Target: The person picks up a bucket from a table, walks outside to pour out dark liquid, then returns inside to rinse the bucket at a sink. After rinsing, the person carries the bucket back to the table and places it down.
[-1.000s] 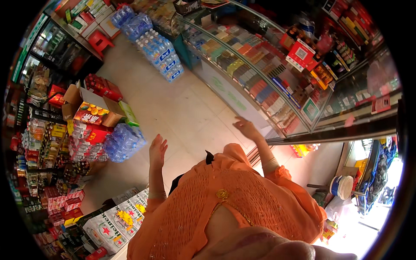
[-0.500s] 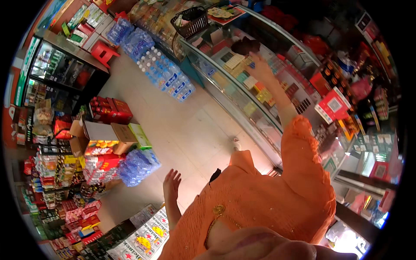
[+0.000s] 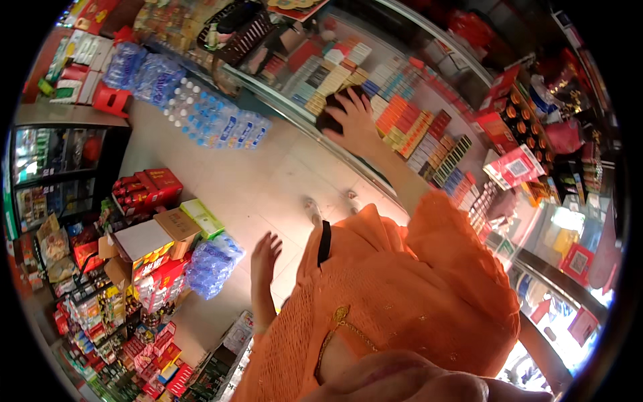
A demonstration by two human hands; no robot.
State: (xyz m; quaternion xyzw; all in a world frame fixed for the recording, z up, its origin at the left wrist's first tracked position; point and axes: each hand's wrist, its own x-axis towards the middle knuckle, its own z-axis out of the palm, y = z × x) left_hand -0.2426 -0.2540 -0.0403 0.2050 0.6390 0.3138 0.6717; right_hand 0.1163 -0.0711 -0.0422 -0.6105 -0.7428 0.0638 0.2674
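Note:
My right hand (image 3: 353, 122) presses a bunched dark brown cloth (image 3: 333, 112) onto the top of the glass counter (image 3: 301, 120), close to its front edge. The fingers curl over the cloth, and part of it is covered by them. Beneath the glass lie rows of small coloured packs (image 3: 405, 120). My left hand (image 3: 266, 256) hangs over the floor at my left side, holding nothing, its fingers apart.
A black basket (image 3: 244, 40) stands on the counter's far left. A red-and-white code sign (image 3: 514, 166) is at the right. Shrink-wrapped water bottles (image 3: 218, 124) stand on the floor along the counter. Cartons (image 3: 144, 241) and a blue wrapped bundle (image 3: 213, 264) lie left.
My right hand has drawn the cloth nearer, from farther back on the glass to near the counter's front edge. The whole view has shifted. My left hand stays free at my side.

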